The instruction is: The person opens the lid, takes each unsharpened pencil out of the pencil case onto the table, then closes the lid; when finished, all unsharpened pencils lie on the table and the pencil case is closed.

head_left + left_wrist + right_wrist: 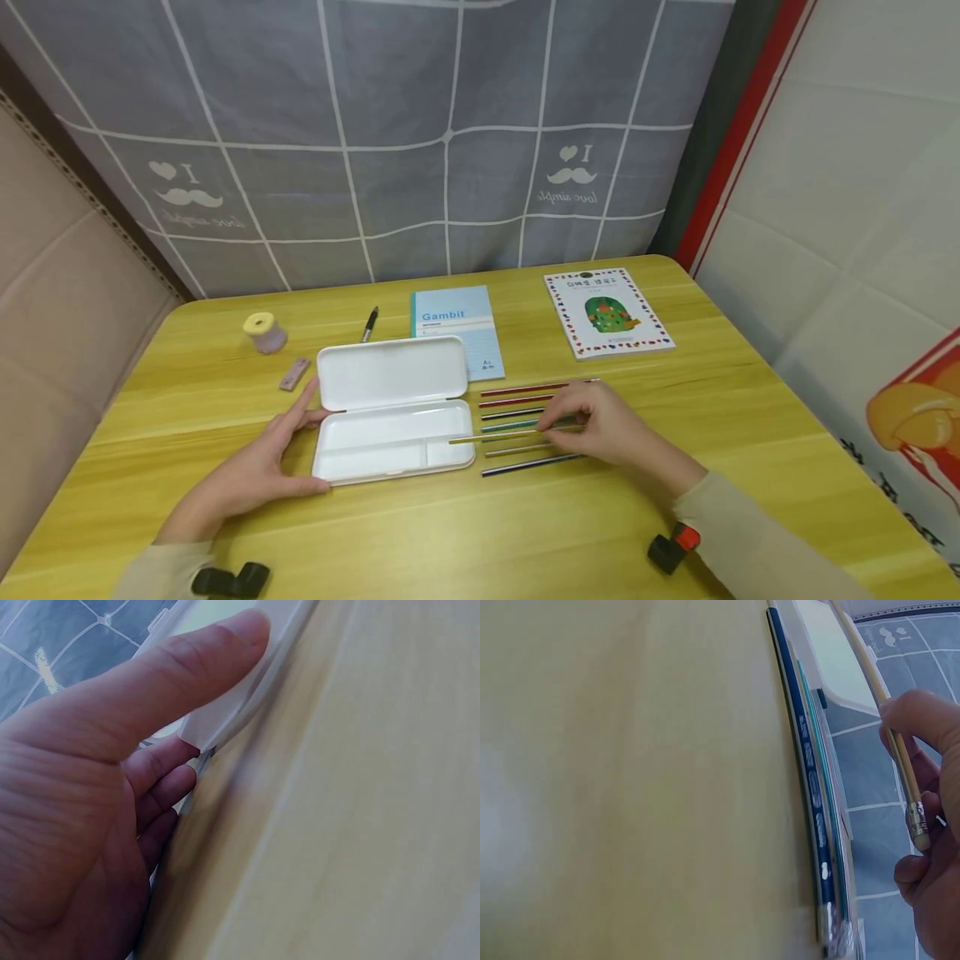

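A white pencil case (392,374) lies with its lid up on the table. My left hand (262,467) rests at its left side, thumb (217,649) straight over the front edge and fingers along the side. My right hand (600,421) pinches a yellow pencil (498,436) between thumb and fingers. The pencil's eraser end (920,838) points back towards the palm; its other end reaches over the case's right compartment. Under and beside that hand lie several pencils in a row, among them a dark blue pencil (517,469) nearest me and a red pencil (517,390) farther back.
Behind the case are a black pen (370,323) and a light blue notebook (457,312). A picture-covered book (609,312) lies at the back right. On the left stand a yellow-topped round container (264,332) and a small pink block (295,374).
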`<state>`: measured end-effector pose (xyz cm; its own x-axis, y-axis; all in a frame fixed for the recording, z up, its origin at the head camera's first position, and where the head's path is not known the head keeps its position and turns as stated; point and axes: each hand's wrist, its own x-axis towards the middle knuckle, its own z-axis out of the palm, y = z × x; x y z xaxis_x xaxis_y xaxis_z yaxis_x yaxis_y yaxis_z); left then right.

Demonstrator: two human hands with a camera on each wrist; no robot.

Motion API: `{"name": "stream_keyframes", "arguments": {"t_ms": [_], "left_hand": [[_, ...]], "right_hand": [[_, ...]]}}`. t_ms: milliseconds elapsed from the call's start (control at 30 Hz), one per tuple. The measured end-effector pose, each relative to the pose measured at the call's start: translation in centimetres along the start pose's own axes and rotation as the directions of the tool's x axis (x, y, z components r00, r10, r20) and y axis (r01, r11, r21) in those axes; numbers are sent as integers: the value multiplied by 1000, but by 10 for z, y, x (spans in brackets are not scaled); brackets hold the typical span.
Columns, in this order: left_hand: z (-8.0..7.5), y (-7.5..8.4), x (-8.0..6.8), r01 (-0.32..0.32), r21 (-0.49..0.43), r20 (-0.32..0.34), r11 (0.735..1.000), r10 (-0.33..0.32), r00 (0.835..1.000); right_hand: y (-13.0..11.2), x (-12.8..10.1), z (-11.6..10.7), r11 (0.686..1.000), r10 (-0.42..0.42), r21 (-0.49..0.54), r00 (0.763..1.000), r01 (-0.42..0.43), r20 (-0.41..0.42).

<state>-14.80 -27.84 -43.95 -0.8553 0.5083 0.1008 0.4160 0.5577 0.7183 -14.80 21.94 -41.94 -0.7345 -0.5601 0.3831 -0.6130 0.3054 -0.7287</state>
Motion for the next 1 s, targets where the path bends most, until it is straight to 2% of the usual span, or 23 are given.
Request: {"name": "stream_keyframes", "arguments": {"t_ms": [233, 500, 633, 1000], "left_hand": [[0, -2, 0, 21, -5, 8, 1000, -21, 1000], [1, -2, 0, 12, -21, 12, 1000, -12, 1000], [1, -1, -1, 20, -18, 12, 1000, -19, 1000], [0, 2, -1, 17, -26, 12, 1000, -17, 1000]], "right_hand": [[2, -23, -5, 999, 25, 31, 1000, -25, 7], [3, -34, -5, 998, 33, 50, 998, -35, 46], [2, -36, -5, 999, 22, 27, 997, -24, 69], [3, -43, -8, 996, 76, -53, 989, -70, 123]]}}
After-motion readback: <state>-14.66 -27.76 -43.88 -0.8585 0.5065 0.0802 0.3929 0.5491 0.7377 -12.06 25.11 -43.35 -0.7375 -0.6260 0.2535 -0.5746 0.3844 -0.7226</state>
